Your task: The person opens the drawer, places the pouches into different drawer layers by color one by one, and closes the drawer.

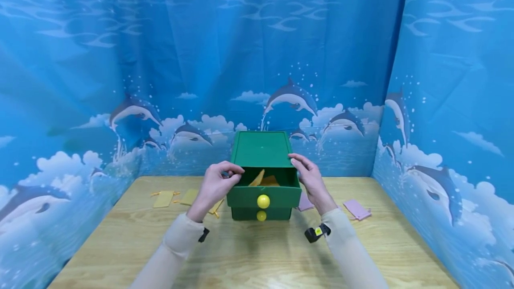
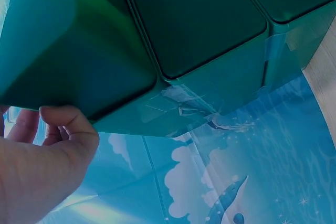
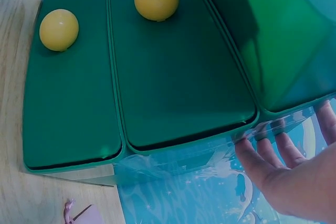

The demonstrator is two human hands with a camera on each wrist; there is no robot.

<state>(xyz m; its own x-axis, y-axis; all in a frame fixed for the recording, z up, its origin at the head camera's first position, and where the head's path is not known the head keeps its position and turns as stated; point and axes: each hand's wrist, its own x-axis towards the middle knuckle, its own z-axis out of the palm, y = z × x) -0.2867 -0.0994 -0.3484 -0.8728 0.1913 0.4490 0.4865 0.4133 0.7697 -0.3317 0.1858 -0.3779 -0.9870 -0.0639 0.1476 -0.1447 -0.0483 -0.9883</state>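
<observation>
A green drawer cabinet with yellow round knobs stands at the middle of the table. Its top drawer is pulled out, and yellow-orange pouches lie inside. At the drawer's left edge, my left hand has curled fingers and thumb pinching the side; the left wrist view shows the thumb against that edge. My right hand touches the cabinet's right side near its upper front corner. In the right wrist view its fingers reach fairly straight along the side wall, while the thumb is hidden there.
Yellow drawstring pouches lie left of the cabinet on the wooden table. To the right are a lilac pouch and another lilac one partly behind my right hand. A blue dolphin-print curtain surrounds the table.
</observation>
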